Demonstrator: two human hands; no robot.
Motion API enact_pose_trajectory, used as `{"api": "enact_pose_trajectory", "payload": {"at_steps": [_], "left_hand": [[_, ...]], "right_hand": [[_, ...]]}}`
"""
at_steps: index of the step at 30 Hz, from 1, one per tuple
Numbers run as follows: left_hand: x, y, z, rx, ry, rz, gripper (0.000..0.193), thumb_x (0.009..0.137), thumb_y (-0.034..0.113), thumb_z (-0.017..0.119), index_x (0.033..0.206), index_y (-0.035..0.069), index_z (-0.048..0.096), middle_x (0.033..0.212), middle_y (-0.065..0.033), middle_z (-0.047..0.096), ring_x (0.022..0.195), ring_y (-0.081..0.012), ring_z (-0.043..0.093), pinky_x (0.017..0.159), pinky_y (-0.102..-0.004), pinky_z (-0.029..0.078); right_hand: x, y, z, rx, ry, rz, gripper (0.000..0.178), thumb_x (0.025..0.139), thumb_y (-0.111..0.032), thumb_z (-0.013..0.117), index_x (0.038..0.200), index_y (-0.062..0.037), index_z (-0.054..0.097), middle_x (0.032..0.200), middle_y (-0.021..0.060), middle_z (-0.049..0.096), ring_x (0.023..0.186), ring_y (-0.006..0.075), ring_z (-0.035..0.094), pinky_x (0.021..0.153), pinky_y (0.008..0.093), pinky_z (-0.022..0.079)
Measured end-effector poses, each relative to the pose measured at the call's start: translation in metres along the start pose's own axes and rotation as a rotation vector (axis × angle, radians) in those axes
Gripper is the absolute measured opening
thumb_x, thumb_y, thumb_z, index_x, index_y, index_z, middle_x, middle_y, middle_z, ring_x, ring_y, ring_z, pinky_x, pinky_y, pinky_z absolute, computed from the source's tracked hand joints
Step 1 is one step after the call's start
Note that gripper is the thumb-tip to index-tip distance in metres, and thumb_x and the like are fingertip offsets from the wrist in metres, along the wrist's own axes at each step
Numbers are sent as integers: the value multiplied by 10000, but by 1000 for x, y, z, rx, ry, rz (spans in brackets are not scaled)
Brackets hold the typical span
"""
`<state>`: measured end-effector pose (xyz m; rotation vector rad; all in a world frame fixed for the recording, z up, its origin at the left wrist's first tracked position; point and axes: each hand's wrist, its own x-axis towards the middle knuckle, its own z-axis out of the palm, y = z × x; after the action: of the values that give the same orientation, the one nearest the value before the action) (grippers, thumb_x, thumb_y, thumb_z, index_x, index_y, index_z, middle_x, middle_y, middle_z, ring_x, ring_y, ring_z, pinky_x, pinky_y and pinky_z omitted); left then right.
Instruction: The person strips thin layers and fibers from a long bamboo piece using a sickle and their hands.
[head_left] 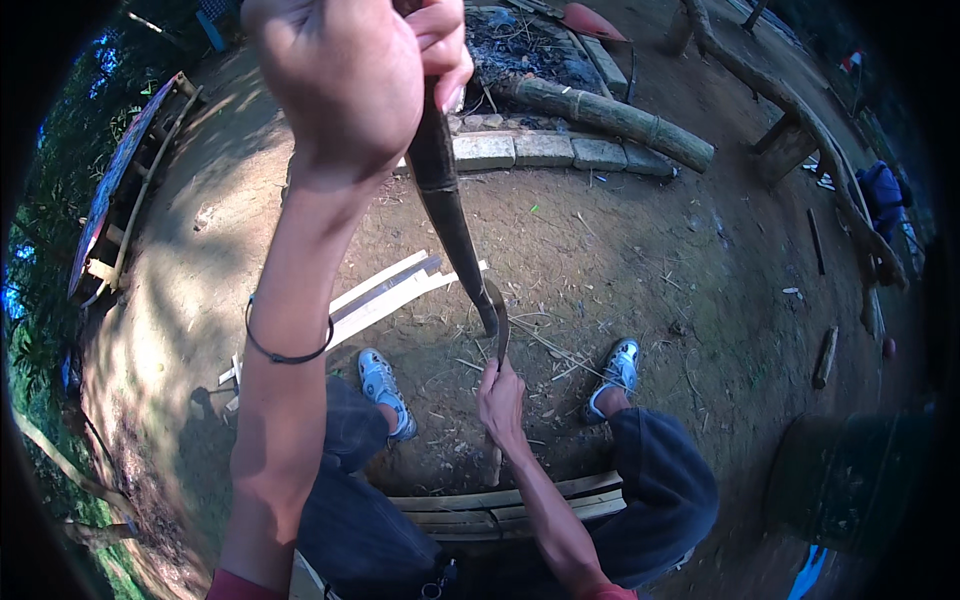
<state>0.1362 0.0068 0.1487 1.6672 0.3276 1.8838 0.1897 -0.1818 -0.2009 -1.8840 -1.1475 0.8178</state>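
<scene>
My left hand (355, 85) is raised high in front of me, its fingers wrapped round the upper part of a dark bamboo pole (438, 180). From there the pole slants down to a lower end between my feet. Lower down, my right hand (502, 405) grips a curved knife (503, 318) by its handle. The blade points up and away from me and lies along the pole's lower end; whether it has cut in cannot be told. Pale split bamboo strips (395, 298) lie on the ground beyond my left foot. Thin shavings (545, 340) are scattered around the pole's end.
I sit on a bamboo-slat bench (500, 515), feet apart on bare earth. Ahead, concrete blocks (545, 152) edge an ashy fire pit (530, 50), with a thick bamboo log (620, 120) across them. A wooden rail (790, 100) stands right, a dark green container (840, 480) near right.
</scene>
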Motion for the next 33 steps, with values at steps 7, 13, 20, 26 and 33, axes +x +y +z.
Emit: {"api": "enact_pose_trajectory", "payload": {"at_steps": [7,13,20,26,33], "left_hand": [[-8,-10,-17,14,-109,-46,455,1001,497,392,738,136,475,505,56,357,341,-46,318,288,-209,278],[0,-5,-30,54,-156,-55,433,1003,483,384,779,122,469,519,46,338,364,-55,296,317,-215,273],[-8,1,-36,18,-224,-82,411,1006,466,374,827,107,462,536,34,316,390,-64,271,352,-222,266],[5,-5,-28,38,-232,-61,403,1007,455,376,848,92,450,549,28,294,412,-71,252,378,-227,257],[5,-10,-35,90,-214,-95,406,1008,445,389,850,74,430,564,26,266,436,-78,230,406,-231,242]], "right_hand": [[12,-14,-18,197,56,43,239,990,-156,435,949,47,554,486,138,422,411,251,476,444,421,316],[8,-48,-36,371,161,-63,200,985,-135,438,960,38,536,485,99,432,426,185,521,424,371,333],[6,28,41,179,39,86,166,964,-153,453,1012,5,436,593,226,539,536,440,565,496,500,403],[25,24,41,410,115,143,196,990,-179,432,979,13,474,637,197,533,564,362,564,531,466,385],[8,-39,-12,336,166,30,110,964,-108,444,979,1,449,546,177,507,488,348,585,445,434,369]]}}
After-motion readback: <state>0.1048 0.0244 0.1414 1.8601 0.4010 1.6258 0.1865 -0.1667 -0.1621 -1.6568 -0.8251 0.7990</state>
